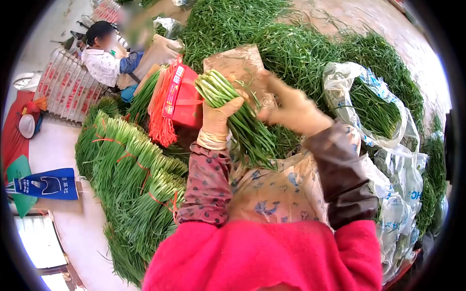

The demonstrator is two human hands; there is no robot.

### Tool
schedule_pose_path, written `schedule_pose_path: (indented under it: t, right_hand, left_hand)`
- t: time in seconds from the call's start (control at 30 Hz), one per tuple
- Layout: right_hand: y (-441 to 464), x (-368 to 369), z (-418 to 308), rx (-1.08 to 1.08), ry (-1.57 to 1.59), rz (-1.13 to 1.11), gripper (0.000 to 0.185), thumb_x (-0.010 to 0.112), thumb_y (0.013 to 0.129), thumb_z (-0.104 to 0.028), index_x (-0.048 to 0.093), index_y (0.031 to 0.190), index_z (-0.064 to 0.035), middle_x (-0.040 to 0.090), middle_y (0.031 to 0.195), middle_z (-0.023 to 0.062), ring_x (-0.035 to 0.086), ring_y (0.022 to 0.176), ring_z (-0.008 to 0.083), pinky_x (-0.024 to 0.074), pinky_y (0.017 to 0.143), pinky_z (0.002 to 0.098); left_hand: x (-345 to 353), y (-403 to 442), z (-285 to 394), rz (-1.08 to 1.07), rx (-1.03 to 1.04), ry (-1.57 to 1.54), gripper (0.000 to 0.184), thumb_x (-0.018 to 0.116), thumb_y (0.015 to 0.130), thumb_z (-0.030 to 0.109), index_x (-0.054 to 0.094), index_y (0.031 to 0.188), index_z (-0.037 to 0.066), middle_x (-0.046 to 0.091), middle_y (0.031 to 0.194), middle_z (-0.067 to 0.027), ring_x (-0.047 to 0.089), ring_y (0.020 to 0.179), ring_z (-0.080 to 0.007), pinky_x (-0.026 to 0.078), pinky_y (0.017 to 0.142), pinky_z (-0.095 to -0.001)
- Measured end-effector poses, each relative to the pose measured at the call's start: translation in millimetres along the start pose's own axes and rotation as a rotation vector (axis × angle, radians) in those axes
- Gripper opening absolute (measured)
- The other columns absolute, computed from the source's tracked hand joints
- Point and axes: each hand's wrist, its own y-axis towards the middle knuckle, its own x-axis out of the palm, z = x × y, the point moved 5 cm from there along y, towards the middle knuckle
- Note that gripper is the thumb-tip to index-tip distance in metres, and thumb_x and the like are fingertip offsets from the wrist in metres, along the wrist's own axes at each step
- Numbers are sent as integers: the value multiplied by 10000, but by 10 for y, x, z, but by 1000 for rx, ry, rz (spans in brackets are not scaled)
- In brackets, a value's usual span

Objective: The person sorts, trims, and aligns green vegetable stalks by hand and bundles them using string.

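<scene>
My gloved left hand (217, 118) is wrapped round a bunch of green stalks (250, 133), pale cut ends up and to the left, leaves hanging down to the right. To its right my gloved right hand (296, 104) is smeared by motion, near a brown board (233, 60); its fingers cannot be made out well. A red box (188, 99) stands just left of the bunch, with orange-red ties (162, 119) hanging along its left side. Tied bunches (131, 169) are stacked at the left, with red ties round them.
Loose green stalks (233, 22) are heaped beyond and to the right. Clear plastic bags (398, 169) lie at the right, one round more greens. Another person (104, 65) sits at the upper left near stacked printed cartons (65, 85). A blue bag (51, 184) is at the far left.
</scene>
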Motion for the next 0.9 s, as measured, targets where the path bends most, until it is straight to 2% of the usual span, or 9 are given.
schedule_pose_path:
  t: [0.07, 0.2, 0.37, 0.47, 0.5, 0.57, 0.63, 0.73, 0.9]
  right_hand:
    - [77, 380, 47, -89, -127, 58, 1085, 816, 670, -412, 192, 1479, -44, 535, 1257, 278, 533, 1178, 395, 423, 1000, 362]
    - [18, 613, 190, -119, 8, 239, 1311, 889, 532, -164, 24, 1517, -193, 512, 1307, 237, 535, 1165, 411, 447, 956, 386]
    - [-60, 561, 529, 57, -134, 226, 1000, 758, 636, -173, 208, 1465, -72, 605, 1112, 243, 610, 1032, 385, 500, 872, 391]
    - [-170, 290, 782, 171, -122, 382, 907, 758, 660, -175, 297, 1425, -19, 617, 1128, 214, 616, 1049, 317, 492, 897, 352]
    - [-214, 160, 897, 219, -88, 466, 888, 761, 666, -175, 314, 1415, -7, 620, 1136, 202, 612, 1064, 295, 485, 910, 339]
    - [-293, -138, 1060, 268, -158, 593, 870, 758, 684, -170, 317, 1415, -6, 624, 1138, 198, 617, 1060, 279, 484, 908, 338]
    - [-321, -327, 1216, 229, -65, 607, 868, 755, 687, -158, 310, 1416, -1, 626, 1130, 211, 623, 1045, 291, 484, 905, 335]
    - [-255, -339, 958, 317, -339, 552, 870, 740, 698, -165, 290, 1427, -15, 624, 1120, 225, 629, 1009, 333, 483, 886, 359]
    - [275, 42, 988, 426, -520, 251, 850, 714, 716, -189, 283, 1436, -55, 637, 1040, 240, 628, 970, 385, 493, 835, 411]
  left_hand:
    - [52, 1, -61, 51, 36, 5, 570, 658, 773, -76, 460, 1293, 52, 634, 963, -75, 639, 848, -186, 551, 769, -347]
    - [108, -9, -198, 128, -9, -438, 625, 623, 795, -87, 408, 1341, 126, 642, 975, -114, 642, 934, -257, 530, 877, -399]
    - [268, -112, -372, 57, -39, -313, 636, 713, 777, 14, 419, 1338, 57, 621, 1126, -93, 597, 1042, -223, 473, 938, -355]
    - [279, -215, -210, -191, 48, 51, 780, 798, 748, 219, 384, 1389, 54, 489, 1297, -84, 457, 1208, -200, 402, 991, -347]
    - [93, -336, -198, -196, -214, 332, 852, 798, 730, 290, 348, 1415, 57, 401, 1391, -122, 439, 1234, -265, 379, 1017, -387]
    - [-506, -448, -306, -127, 14, 1470, 888, 776, 717, 337, 317, 1426, 63, 382, 1409, -170, 450, 1211, -338, 395, 995, -431]
    - [-849, -683, -176, 145, -249, 1883, 831, 753, 709, 367, 384, 1383, 50, 440, 1351, -211, 454, 1192, -378, 400, 980, -454]
    - [-1329, -884, -271, 232, -275, 1744, 683, 751, 721, 285, 459, 1297, 60, 482, 1312, -186, 438, 1222, -384, 425, 950, -464]
    - [-1611, -941, -393, 324, -274, 1349, 217, 670, 790, 105, 641, 995, 38, 644, 967, -177, 614, 940, -340, 485, 808, -413]
